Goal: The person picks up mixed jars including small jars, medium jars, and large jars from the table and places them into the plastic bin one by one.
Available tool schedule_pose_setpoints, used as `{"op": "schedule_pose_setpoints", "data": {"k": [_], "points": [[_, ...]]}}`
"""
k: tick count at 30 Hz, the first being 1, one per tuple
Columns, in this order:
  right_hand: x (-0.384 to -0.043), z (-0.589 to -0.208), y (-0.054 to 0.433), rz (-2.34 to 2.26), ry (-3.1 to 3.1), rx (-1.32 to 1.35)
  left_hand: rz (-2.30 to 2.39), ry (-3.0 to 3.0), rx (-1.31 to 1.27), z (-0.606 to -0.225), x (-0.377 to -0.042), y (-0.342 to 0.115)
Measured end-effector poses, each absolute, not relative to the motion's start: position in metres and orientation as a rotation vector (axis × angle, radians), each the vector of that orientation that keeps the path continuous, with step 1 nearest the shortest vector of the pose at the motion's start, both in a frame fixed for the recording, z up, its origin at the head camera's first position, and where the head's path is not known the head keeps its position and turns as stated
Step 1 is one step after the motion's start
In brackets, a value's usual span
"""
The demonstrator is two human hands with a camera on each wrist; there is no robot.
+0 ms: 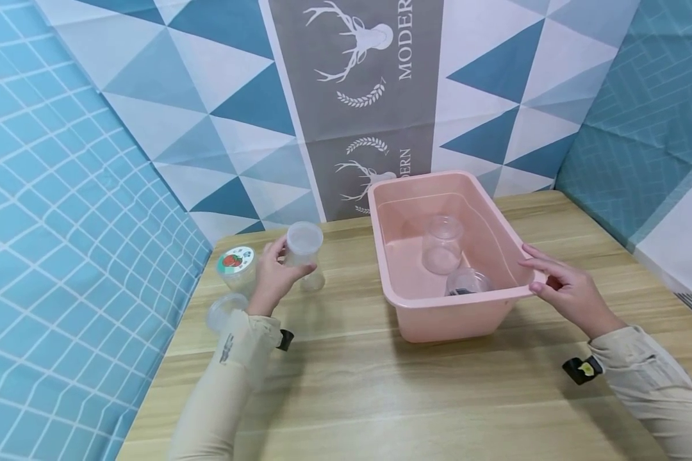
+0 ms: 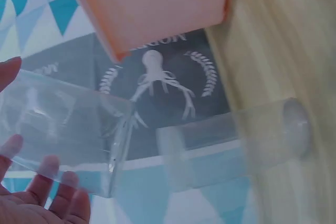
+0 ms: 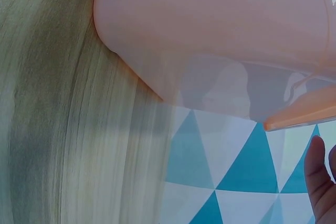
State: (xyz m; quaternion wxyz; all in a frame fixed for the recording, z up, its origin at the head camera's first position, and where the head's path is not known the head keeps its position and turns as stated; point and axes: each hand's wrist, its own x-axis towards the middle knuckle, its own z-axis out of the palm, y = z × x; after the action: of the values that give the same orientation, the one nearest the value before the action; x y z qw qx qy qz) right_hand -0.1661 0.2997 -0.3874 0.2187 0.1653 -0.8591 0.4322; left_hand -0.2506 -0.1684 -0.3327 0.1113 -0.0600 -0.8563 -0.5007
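Note:
My left hand [image 1: 273, 275] holds a clear plastic jar [image 1: 304, 239] with a frosted top, raised above the table at the left. In the left wrist view, fingers and thumb lie around that jar's clear wall [image 2: 63, 129]. Close by, a slim clear cylinder [image 2: 236, 145] stands on the table, partly hidden behind the held jar in the head view. My right hand [image 1: 565, 291] grips the rim of a pink plastic basin [image 1: 455, 320] at its near right corner. Inside the basin are a clear jar [image 1: 441, 246] and a clear container [image 1: 466, 280] with something dark in it.
Left of my left hand stands a clear jar with a green lid [image 1: 236, 260] showing a red fruit picture. Another clear container [image 1: 223, 312] is beside it, partly behind my wrist. The wooden table [image 1: 346, 397] meets patterned cloth walls [image 1: 225, 89] at the back and sides.

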Motion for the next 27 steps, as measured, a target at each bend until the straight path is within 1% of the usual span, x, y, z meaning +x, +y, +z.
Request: {"op": "schedule_pose_setpoints", "data": {"k": [10, 18, 27], "points": [[-0.166, -0.388, 0.3, 1.19, -2.328, 0.498, -1.231, -2.683, -0.258, -0.311, -0.233, -0.167], [-0.167, -0.387, 0.298, 1.183, -2.356, 0.48, -0.777, -2.657, -0.415, -0.302, -0.225, -0.171], [-0.167, -0.387, 0.301, 1.135, -2.339, 0.534, -0.563, -2.681, -0.375, -0.286, -0.225, -0.191]]}}
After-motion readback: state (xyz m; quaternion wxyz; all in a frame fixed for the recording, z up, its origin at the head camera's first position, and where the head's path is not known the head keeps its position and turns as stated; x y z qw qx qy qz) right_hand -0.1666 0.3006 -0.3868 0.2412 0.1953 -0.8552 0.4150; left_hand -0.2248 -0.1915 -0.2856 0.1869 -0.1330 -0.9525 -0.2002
